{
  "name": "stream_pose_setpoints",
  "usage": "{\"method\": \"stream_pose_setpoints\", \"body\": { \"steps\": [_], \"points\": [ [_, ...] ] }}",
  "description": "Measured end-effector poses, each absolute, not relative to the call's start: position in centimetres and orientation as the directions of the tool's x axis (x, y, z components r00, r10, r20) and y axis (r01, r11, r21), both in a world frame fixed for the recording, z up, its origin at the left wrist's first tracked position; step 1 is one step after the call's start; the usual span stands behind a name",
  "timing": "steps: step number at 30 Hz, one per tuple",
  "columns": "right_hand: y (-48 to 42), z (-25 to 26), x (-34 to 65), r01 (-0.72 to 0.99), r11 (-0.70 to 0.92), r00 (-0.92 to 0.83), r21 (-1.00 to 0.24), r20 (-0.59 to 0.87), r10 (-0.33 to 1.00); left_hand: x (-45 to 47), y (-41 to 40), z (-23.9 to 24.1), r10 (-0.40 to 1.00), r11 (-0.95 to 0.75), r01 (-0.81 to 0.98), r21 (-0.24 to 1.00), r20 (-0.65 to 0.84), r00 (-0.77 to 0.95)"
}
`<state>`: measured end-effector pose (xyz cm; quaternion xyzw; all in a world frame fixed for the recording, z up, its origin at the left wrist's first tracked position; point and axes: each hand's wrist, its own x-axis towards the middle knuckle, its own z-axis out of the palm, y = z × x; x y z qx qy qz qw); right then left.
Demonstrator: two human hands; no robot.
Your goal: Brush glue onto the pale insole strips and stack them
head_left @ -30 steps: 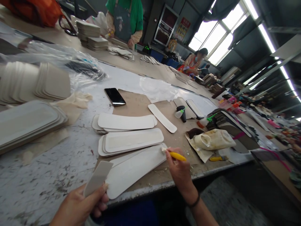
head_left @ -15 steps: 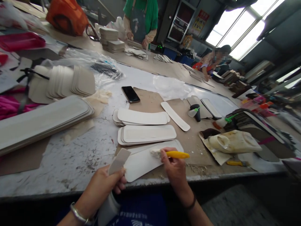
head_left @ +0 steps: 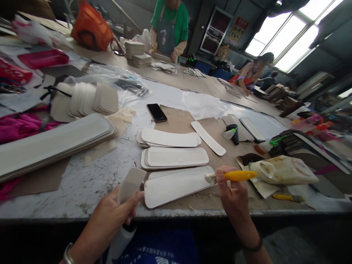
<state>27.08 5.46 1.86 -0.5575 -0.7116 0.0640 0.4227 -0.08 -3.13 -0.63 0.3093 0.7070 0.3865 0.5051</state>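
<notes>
My left hand (head_left: 110, 216) grips a long pale strip (head_left: 129, 185) that stands up at the table's near edge and hangs down below it. My right hand (head_left: 232, 194) is closed on a yellow-handled brush (head_left: 233, 176); its bristles rest on the right end of a white rounded board piece (head_left: 176, 185) lying flat in front of me. Behind that piece lie two small stacks of similar white pieces (head_left: 176, 157) on brown cardboard (head_left: 178, 119).
A black phone (head_left: 156, 112) lies further back. A lying white jug (head_left: 283, 171), a black bottle (head_left: 233, 132) and dark strips (head_left: 288, 143) crowd the right. Stacked pale boards (head_left: 52, 141) fill the left. Two other people work at the table's far side.
The view swung left and steadied. My right hand moved the brush back to the right end of the board piece. My left hand still holds its strip.
</notes>
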Motion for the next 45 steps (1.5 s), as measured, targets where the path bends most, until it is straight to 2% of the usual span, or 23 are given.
{"method": "stream_pose_setpoints", "body": {
  "steps": [3,7,10,12,16,19,22,26,30,33,38,41,43,45],
  "points": [
    [4.6,2.2,25.1,0.576,0.366,-0.105,-0.731,0.378,0.92,0.6,-3.8,0.7,0.813,0.554,-0.116,0.824,-0.566,-0.14],
    [2.8,2.0,21.1,0.341,0.141,-0.289,-0.929,0.039,0.956,2.4,-4.3,1.9,0.803,0.585,-0.294,0.756,-0.591,0.079],
    [1.8,1.9,18.2,0.188,-0.077,-0.369,-0.979,-0.143,0.919,3.7,-4.3,2.2,0.797,0.599,-0.274,0.752,-0.593,0.113],
    [1.5,1.8,17.1,0.151,-0.175,-0.392,-0.973,-0.222,0.893,4.1,-4.2,2.3,0.808,0.588,-0.239,0.773,-0.575,0.128],
    [1.3,1.5,16.7,0.178,-0.166,-0.364,-0.97,-0.221,0.905,4.1,-4.1,2.5,0.83,0.552,-0.292,0.781,-0.546,0.111],
    [1.2,1.1,17.2,0.216,-0.088,-0.364,-0.972,-0.164,0.917,4.1,-4.4,2.4,0.801,0.565,-0.388,0.728,-0.596,0.05],
    [1.1,0.6,17.2,0.251,-0.054,-0.292,-0.966,-0.129,0.948,4.4,-4.7,2.1,0.773,0.549,-0.461,0.697,-0.634,-0.038],
    [0.9,0.1,16.7,0.196,-0.167,-0.238,-0.966,-0.212,0.948,5.1,-4.7,1.5,0.777,0.459,-0.519,0.721,-0.609,-0.159],
    [0.5,0.1,17.1,0.129,-0.25,-0.198,-0.96,-0.272,0.942,6.2,-4.7,0.4,0.795,0.406,-0.517,0.754,-0.57,-0.207],
    [0.2,0.4,18.6,0.084,-0.304,-0.17,-0.949,-0.314,0.934,7.0,-5.1,-0.7,0.83,0.418,-0.477,0.773,-0.538,-0.145],
    [0.6,1.2,22.2,-0.154,-0.438,-0.154,-0.886,-0.416,0.896,7.2,-6.8,-1.1,0.889,0.455,-0.231,0.86,-0.451,0.074],
    [1.9,2.1,24.6,-0.234,-0.418,-0.11,-0.878,-0.403,0.909,6.3,-7.6,-1.0,0.865,0.501,-0.234,0.833,-0.484,0.13],
    [3.1,2.9,25.9,-0.074,-0.373,-0.123,-0.925,-0.362,0.924,5.3,-7.6,-1.1,0.84,0.528,-0.273,0.804,-0.542,0.029],
    [4.4,3.6,26.4,0.272,-0.268,-0.19,-0.924,-0.325,0.927,4.1,-7.0,-1.3,0.78,0.537,-0.299,0.788,-0.6,-0.178]
  ]
}}
